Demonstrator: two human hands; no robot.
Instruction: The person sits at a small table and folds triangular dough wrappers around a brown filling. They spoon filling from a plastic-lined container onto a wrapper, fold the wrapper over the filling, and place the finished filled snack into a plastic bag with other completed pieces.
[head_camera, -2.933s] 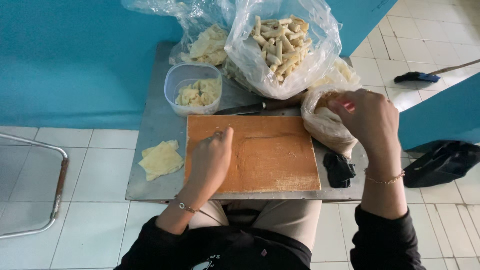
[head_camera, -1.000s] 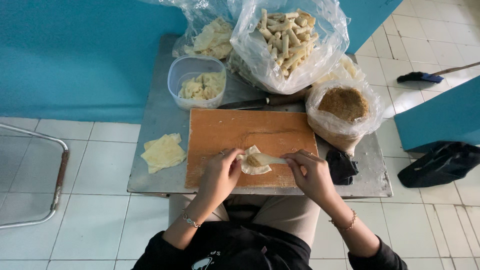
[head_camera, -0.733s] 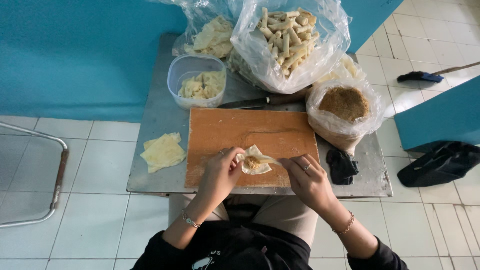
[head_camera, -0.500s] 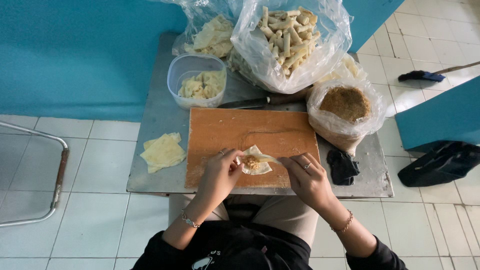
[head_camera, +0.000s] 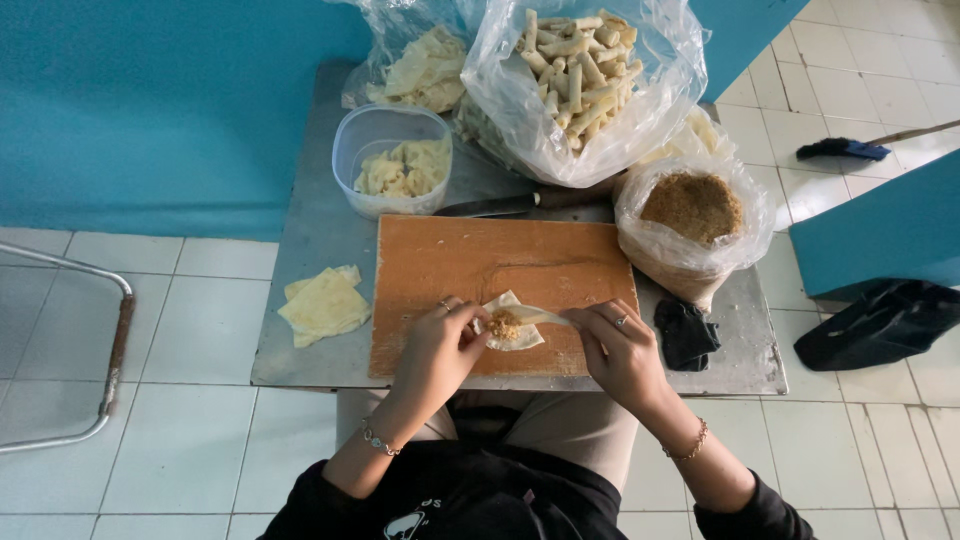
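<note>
1. The left hand (head_camera: 437, 350) is pinching the left edge of a thin, pale pastry wrapper (head_camera: 512, 322) heaped with crumbly brown filling.
2. The right hand (head_camera: 622, 345) is gripping the wrapper's folded right flap.
3. The wrapper is lying on the orange wooden board (head_camera: 500, 270), near its front edge.

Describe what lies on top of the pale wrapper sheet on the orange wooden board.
A small mound of brown crumbly filling sits on the pale wrapper sheet. The left hand covers its left edge, hiding anything there.
</note>
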